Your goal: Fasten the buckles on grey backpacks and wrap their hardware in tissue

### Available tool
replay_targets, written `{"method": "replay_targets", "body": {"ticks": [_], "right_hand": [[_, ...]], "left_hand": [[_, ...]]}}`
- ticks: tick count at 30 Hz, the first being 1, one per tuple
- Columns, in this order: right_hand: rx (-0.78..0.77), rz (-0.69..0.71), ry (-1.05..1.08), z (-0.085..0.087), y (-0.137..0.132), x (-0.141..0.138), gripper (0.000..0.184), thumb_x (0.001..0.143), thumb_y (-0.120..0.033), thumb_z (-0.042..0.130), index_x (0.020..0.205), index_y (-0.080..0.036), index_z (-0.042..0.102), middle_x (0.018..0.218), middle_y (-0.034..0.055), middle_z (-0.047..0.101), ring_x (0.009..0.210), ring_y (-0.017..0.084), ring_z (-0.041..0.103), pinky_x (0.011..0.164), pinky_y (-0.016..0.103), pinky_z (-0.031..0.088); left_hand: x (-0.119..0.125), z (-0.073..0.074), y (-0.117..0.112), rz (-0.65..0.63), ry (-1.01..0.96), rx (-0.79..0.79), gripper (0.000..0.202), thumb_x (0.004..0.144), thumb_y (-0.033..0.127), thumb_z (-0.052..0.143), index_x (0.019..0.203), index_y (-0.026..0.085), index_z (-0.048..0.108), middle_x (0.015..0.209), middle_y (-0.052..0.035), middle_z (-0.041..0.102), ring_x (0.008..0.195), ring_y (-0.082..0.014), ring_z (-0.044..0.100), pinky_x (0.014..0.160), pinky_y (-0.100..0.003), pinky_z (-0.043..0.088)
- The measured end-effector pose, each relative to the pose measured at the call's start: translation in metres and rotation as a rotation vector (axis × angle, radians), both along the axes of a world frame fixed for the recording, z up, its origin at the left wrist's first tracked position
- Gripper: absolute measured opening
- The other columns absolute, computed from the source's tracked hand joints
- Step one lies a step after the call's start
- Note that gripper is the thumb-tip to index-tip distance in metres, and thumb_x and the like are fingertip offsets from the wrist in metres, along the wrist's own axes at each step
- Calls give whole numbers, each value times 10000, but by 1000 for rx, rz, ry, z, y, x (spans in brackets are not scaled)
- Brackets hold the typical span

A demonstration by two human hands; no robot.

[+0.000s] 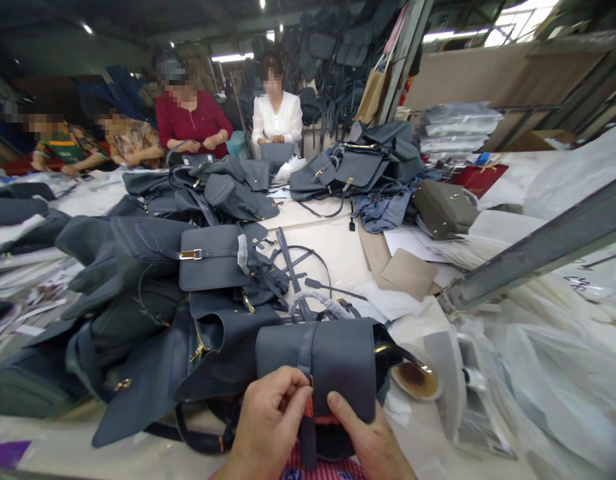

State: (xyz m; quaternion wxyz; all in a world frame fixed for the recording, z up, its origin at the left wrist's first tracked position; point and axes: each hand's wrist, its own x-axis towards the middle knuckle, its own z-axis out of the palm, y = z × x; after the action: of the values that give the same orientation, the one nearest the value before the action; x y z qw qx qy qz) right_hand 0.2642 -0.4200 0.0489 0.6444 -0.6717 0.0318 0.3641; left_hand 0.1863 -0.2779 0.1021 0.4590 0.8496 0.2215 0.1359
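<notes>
A dark blue-grey handbag sits upright in front of me, its flap facing me and a strap running down the middle. My left hand pinches thumb and forefinger together at the strap, beside a bit of gold metal and an orange patch. Whatever lies between the fingertips is mostly hidden. My right hand grips the lower flap edge, thumb on top and fingers out of sight underneath. Below the flap the strap end hangs down.
More dark bags are heaped to the left and ahead. On the right are a round dish with brown residue, a metal post, brown card and plastic sheeting. Several people sit across the table.
</notes>
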Motion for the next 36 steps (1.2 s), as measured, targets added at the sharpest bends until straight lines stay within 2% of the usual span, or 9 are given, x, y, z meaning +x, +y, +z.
{"method": "replay_targets", "body": {"ticks": [4, 8, 16, 20, 24, 28, 32, 34, 36], "right_hand": [[-33, 38, -39, 2, -2, 1, 563, 635, -622, 746, 936, -147, 707, 895, 119, 779, 850, 319, 723, 781, 424, 574], [-4, 124, 29, 0, -4, 3, 589, 644, -628, 737, 965, -137, 687, 933, 134, 777, 869, 322, 730, 806, 435, 576], [-3, 52, 108, 14, 5, 2, 543, 618, -580, 770, 937, -152, 672, 871, 111, 785, 832, 313, 745, 728, 390, 602], [31, -12, 167, 12, 8, 4, 575, 636, -593, 763, 979, -150, 633, 825, 103, 784, 772, 318, 751, 709, 416, 607], [142, 13, 246, 11, 11, 4, 598, 665, -579, 764, 1034, -145, 582, 849, 117, 782, 740, 326, 752, 677, 444, 609], [324, 15, 317, 19, 16, 3, 574, 715, -532, 753, 1089, -141, 559, 894, 132, 780, 711, 327, 753, 646, 457, 608], [439, -7, 381, 30, 22, 2, 479, 755, -449, 754, 1085, -156, 567, 913, 126, 781, 737, 311, 756, 652, 444, 612], [461, -25, 384, 35, 23, 3, 453, 755, -424, 762, 1070, -152, 583, 914, 126, 782, 744, 302, 757, 641, 426, 615], [458, -40, 369, 39, 24, 4, 443, 741, -413, 777, 1038, -135, 600, 885, 131, 783, 718, 295, 756, 615, 404, 617]], "left_hand": [[-1, -2, -1, -64, -25, 183, 211, 892, 151, 468, 698, 199, 536, 618, 20, 597, 568, -115, 591, 538, -190, 409], [-3, -5, -2, -118, -27, 376, 205, 910, 133, 408, 734, 217, 473, 615, 23, 575, 549, -129, 594, 515, -211, 398], [-1, -18, -4, -107, -145, 717, 240, 950, 129, 314, 769, 233, 432, 577, 36, 541, 469, -145, 562, 481, -254, 379], [-4, -23, -1, -117, -142, 695, 244, 959, 147, 299, 773, 234, 432, 579, 35, 555, 476, -145, 578, 488, -252, 394], [-12, -19, 4, -132, -50, 435, 211, 972, 187, 328, 800, 227, 445, 613, 41, 582, 521, -123, 600, 508, -220, 407], [-20, -5, 8, -128, 32, 281, 282, 980, 259, 341, 709, 228, 410, 570, 53, 494, 489, -105, 531, 485, -202, 381], [-20, 7, 7, -63, 58, 333, 281, 795, 345, 668, 779, 235, 410, 530, 109, 396, 425, -102, 447, 434, -204, 350], [-17, 13, 6, -73, 29, 439, 409, 671, 353, 788, 856, 227, 445, 576, 103, 452, 455, -119, 485, 452, -223, 379], [-15, 19, 8, -144, -10, 520, 381, 690, 325, 784, 888, 220, 477, 653, 65, 531, 523, -144, 547, 488, -242, 418]]}}
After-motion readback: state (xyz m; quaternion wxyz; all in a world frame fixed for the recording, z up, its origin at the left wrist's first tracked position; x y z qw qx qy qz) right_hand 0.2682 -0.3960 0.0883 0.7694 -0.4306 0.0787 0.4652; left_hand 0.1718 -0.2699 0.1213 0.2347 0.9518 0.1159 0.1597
